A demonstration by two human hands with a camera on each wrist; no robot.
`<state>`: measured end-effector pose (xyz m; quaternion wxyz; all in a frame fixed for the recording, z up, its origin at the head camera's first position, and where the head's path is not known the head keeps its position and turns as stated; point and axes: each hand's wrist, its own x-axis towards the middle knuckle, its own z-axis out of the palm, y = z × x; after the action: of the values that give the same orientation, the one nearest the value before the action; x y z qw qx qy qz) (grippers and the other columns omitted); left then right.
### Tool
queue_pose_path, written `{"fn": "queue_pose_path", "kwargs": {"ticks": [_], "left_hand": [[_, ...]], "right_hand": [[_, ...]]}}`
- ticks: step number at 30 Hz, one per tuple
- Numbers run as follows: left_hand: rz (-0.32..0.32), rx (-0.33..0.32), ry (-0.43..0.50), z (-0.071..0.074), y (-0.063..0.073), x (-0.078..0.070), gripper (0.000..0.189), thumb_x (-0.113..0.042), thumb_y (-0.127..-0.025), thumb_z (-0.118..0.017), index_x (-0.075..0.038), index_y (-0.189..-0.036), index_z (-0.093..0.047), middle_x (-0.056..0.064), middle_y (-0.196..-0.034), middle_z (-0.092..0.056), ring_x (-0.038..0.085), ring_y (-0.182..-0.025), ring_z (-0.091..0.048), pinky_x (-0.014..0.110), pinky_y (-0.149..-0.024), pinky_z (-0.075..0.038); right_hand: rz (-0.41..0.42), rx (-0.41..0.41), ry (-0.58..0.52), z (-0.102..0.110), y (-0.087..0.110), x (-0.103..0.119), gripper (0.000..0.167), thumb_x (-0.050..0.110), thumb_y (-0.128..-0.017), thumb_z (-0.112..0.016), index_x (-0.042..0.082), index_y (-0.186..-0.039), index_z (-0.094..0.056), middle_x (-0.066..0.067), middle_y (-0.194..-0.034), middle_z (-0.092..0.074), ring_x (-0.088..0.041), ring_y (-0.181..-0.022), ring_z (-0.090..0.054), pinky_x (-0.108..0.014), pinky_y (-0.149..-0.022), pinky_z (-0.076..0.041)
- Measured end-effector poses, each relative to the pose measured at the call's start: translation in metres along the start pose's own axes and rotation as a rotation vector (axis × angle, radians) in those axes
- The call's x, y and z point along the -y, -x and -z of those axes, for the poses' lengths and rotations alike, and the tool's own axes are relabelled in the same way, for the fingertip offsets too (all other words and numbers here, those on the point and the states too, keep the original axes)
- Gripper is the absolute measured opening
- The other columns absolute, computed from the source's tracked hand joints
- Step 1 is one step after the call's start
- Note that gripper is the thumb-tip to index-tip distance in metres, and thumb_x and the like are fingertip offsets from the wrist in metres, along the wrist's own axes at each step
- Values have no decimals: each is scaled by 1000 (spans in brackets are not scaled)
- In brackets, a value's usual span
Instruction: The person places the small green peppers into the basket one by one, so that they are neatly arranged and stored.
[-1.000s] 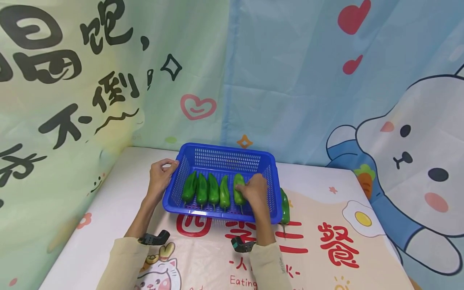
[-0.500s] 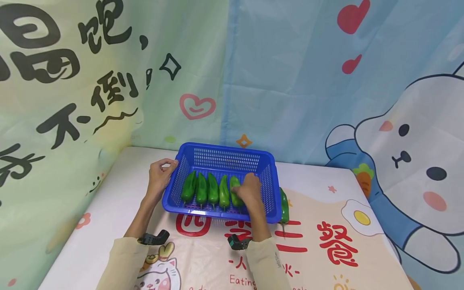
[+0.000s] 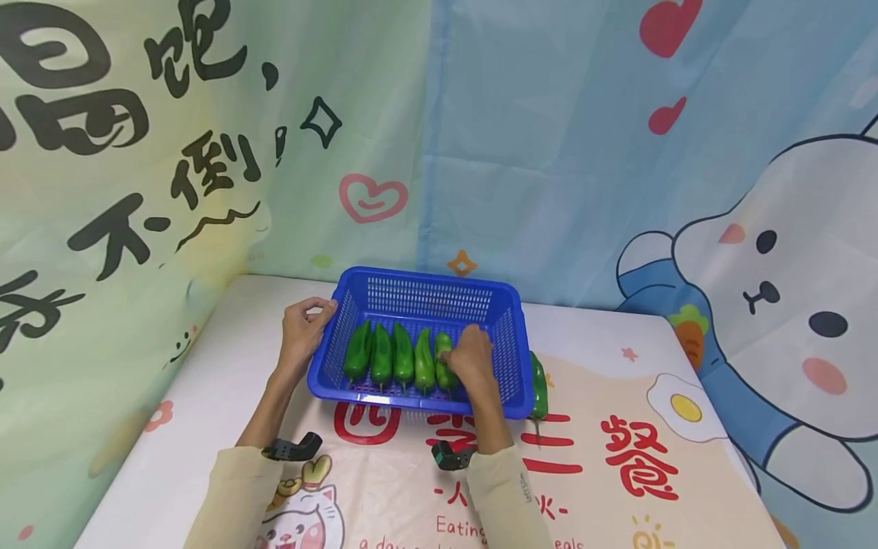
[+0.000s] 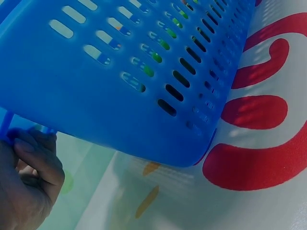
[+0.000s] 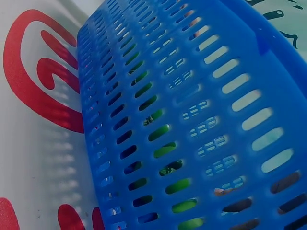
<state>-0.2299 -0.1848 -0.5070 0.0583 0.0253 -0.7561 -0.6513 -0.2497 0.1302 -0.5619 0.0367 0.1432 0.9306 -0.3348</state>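
A blue plastic basket (image 3: pixel 428 402) with slotted walls stands on the table. Inside it lies a row of several long green peppers (image 3: pixel 382 357), side by side with stems toward the person. My left hand (image 3: pixel 303 328) pinches the basket's left rim; in the left wrist view the curled fingers of that hand (image 4: pixel 33 167) are at the rim. My right hand (image 3: pixel 475 354) reaches into the basket and grips the rightmost pepper (image 3: pixel 446 377) of the row, its thumb across it. The right wrist view shows mostly the basket's front wall (image 5: pixel 144 110), with green showing through the slots.
Another green pepper (image 3: pixel 539 389) lies on the table just outside the basket's right wall, partly hidden by it. A printed cloth (image 3: pixel 576 488) covers the front of the table. Behind the table hangs a printed curtain (image 3: pixel 521 152).
My right hand has shifted left within the basket, bringing the rightmost pepper closer against the row. My left hand has stayed at the left rim.
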Motion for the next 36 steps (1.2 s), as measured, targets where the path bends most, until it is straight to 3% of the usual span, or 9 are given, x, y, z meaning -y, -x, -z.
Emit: {"fn": "queue_pose_path", "kwargs": {"ticks": [6,12,18,22,24,26,29,32,36], "left_hand": [[7,-1,-6,0,-1,0,41,-28,-109,-70,11,-120,-71,18,-81,-81,6,-54,-71,22,-49,-57],[1,-3,0,0,0,1,40,-27,-109,-70,12,-120,-71,18,-81,-81,6,-54,-71,23,-49,-58],[11,0,-5,0,0,2,40,-26,-109,-69,12,-121,-70,21,-83,-81,6,-53,-71,22,-49,-57],[20,12,-6,1,-4,3,40,-24,-110,-67,13,-123,-69,24,-85,-81,6,-54,-71,22,-49,-57],[27,19,-6,1,-6,3,39,-22,-110,-66,15,-123,-68,26,-85,-80,7,-55,-72,22,-49,-57],[30,24,-6,2,-7,3,38,-21,-111,-66,15,-124,-68,25,-84,-80,8,-55,-72,23,-49,-57],[25,11,-13,2,-7,5,39,-23,-110,-67,13,-123,-69,18,-79,-80,6,-54,-70,22,-48,-56],[8,-3,-24,2,-5,6,40,-28,-109,-69,11,-121,-71,9,-75,-79,5,-53,-69,21,-48,-56],[-12,-5,-31,0,-2,4,42,-29,-109,-70,11,-119,-71,8,-75,-79,5,-53,-70,21,-49,-56]], "right_hand": [[-2,-9,-45,7,6,2,50,24,-81,-100,-2,-109,-68,-7,-84,-62,-22,-74,-61,-33,-56,-53],[6,-33,-54,24,25,11,54,22,-83,-98,-9,-116,-68,-12,-88,-68,-22,-74,-61,-33,-57,-53],[4,-52,-75,66,72,46,54,17,-87,-95,-15,-121,-68,-24,-103,-75,-30,-88,-68,-48,-83,-63],[4,-67,-68,82,85,54,61,18,-89,-92,-17,-130,-64,-30,-119,-74,-41,-113,-73,-58,-111,-57],[11,-82,-58,87,86,54,53,19,-89,-93,-15,-122,-67,-26,-107,-74,-37,-103,-74,-55,-106,-60],[22,-88,-60,92,84,53,38,19,-88,-94,-8,-96,-68,-15,-79,-66,-26,-76,-66,-45,-84,-64],[35,-83,-98,99,84,50,50,17,-86,-95,8,-68,-50,1,-58,-37,-14,-55,-38,-31,-52,-43],[29,-61,-137,109,85,46,56,18,-86,-96,11,-61,-46,3,-52,-34,-12,-49,-36,-27,-47,-35],[12,-22,-169,123,87,38,34,20,-86,-96,-5,-77,-75,-15,-68,-71,-19,-56,-66,-31,-58,-59]]}}
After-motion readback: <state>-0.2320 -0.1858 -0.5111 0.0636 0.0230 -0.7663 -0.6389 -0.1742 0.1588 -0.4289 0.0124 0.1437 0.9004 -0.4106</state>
